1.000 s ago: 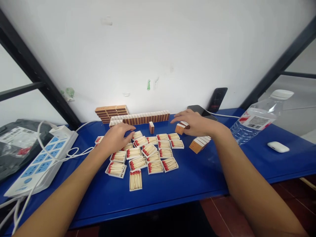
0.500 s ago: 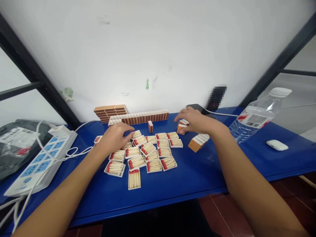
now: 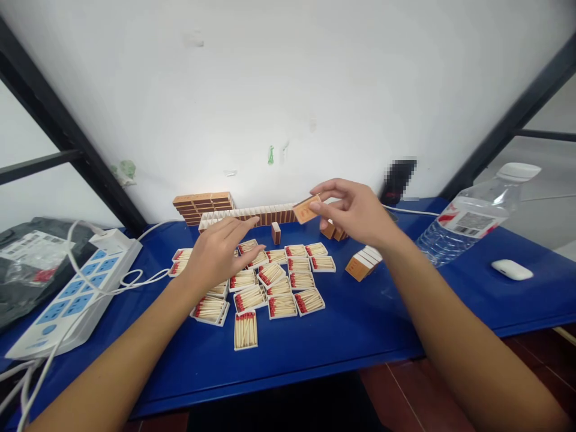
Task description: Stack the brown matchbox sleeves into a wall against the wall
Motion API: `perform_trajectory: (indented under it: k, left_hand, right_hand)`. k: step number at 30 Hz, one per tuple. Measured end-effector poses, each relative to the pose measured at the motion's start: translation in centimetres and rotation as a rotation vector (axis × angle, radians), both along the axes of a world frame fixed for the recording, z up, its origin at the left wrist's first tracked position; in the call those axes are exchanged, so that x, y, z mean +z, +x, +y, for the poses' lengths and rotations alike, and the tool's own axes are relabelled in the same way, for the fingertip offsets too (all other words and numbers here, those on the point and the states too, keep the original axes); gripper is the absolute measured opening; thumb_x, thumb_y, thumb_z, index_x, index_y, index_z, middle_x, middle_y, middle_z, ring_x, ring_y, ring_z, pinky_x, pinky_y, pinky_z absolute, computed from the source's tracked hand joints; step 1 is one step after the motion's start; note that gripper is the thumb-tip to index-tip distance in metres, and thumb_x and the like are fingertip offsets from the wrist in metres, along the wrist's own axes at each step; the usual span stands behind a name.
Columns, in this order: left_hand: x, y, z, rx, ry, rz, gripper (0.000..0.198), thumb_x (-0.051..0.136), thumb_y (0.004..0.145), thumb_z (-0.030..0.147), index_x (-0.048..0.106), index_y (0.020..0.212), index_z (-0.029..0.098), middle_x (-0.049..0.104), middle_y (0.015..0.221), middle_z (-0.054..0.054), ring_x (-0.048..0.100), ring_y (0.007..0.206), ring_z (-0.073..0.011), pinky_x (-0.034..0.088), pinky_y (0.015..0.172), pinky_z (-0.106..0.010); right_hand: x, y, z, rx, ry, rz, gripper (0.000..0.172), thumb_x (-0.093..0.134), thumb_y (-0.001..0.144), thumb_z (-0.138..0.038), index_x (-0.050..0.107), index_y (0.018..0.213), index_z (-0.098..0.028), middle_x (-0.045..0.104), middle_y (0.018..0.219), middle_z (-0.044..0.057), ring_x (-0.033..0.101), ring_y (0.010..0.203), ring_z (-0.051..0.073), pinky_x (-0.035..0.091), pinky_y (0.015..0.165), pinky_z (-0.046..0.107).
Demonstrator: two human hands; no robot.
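Observation:
Between the thumb and fingers of my right hand point(image 3: 348, 210) is a matchbox point(image 3: 306, 210), raised off the table with its orange face showing. My left hand point(image 3: 220, 249) hovers over the match-filled trays with fingers apart and nothing in them. Under and beside it lie several open trays of red-tipped matches point(image 3: 271, 273), spread over the table's middle. One matchbox point(image 3: 276, 233) stands upright alone behind the trays. Further back runs a long row of upright matchboxes point(image 3: 265, 214). Below my right hand are a few matchboxes point(image 3: 332, 230), and a leaning group of matchboxes point(image 3: 363, 263) sits nearer me.
A stack of matchboxes point(image 3: 202, 201) rests against the wall at the left end of the row. On the left are a power strip point(image 3: 76, 294) with white cables and a dark plastic parcel point(image 3: 31, 264). A water bottle point(image 3: 472, 216) and a white earbud case point(image 3: 512, 269) stand right.
My right hand has lifted a matchbox from the small group at the right and moved it left and up. My left hand has shifted slightly right and its fingers have spread.

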State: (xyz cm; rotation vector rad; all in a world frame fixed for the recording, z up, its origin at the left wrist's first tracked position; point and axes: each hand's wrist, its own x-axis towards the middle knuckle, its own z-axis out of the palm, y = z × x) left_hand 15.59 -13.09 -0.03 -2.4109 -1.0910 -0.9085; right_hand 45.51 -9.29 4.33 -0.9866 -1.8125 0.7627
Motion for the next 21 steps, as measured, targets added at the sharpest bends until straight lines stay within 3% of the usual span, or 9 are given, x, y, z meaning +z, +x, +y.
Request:
perform_trajectory:
  k: [3, 8, 14, 21]
  left_hand:
    - [0.1, 1.2, -0.8, -0.036, 0.017, -0.044, 0.054, 0.069, 0.094, 0.041, 0.056, 0.143, 0.022, 0.076, 0.118, -0.011, 0.07, 0.108, -0.0283, 0.057, 0.097, -0.047]
    - [-0.5, 2.0, -1.2, -0.08, 0.02, -0.132, 0.037, 0.068, 0.093, 0.031, 0.064, 0.129, 0.022, 0.077, 0.111, -0.009, 0.072, 0.1, -0.0251, 0.059, 0.089, -0.042]
    - [-1.0, 2.0, -1.0, -0.077, -0.003, -0.226, 0.035, 0.068, 0.091, 0.027, 0.067, 0.126, 0.021, 0.076, 0.111, -0.008, 0.071, 0.101, -0.024, 0.059, 0.089, -0.04]
    - [-1.2, 1.8, -0.9, -0.102, -0.027, -0.228, 0.038, 0.069, 0.093, 0.03, 0.066, 0.13, 0.022, 0.078, 0.111, -0.009, 0.073, 0.099, -0.0234, 0.06, 0.087, -0.04]
  right_hand:
    - [-1.9, -3.4, -0.9, 0.102, -0.156, 0.207, 0.051, 0.083, 0.077, -0.057, 0.061, 0.107, -0.023, 0.075, 0.09, 0.006, 0.069, 0.065, 0.018, 0.047, 0.045, 0.028]
    - [-4.6, -6.7, -2.0, 0.167, -0.278, 0.374, 0.045, 0.083, 0.077, -0.055, 0.054, 0.09, -0.023, 0.074, 0.084, 0.004, 0.071, 0.071, 0.019, 0.055, 0.05, 0.03]
    - [-5.8, -6.9, -2.0, 0.18, -0.245, 0.403, 0.035, 0.084, 0.078, -0.046, 0.064, 0.096, -0.022, 0.076, 0.092, 0.006, 0.071, 0.081, 0.019, 0.06, 0.061, 0.033]
    - [-5.9, -6.9, -2.0, 0.192, -0.273, 0.375, 0.036, 0.084, 0.078, -0.047, 0.066, 0.097, -0.023, 0.077, 0.094, 0.006, 0.071, 0.082, 0.02, 0.062, 0.064, 0.035]
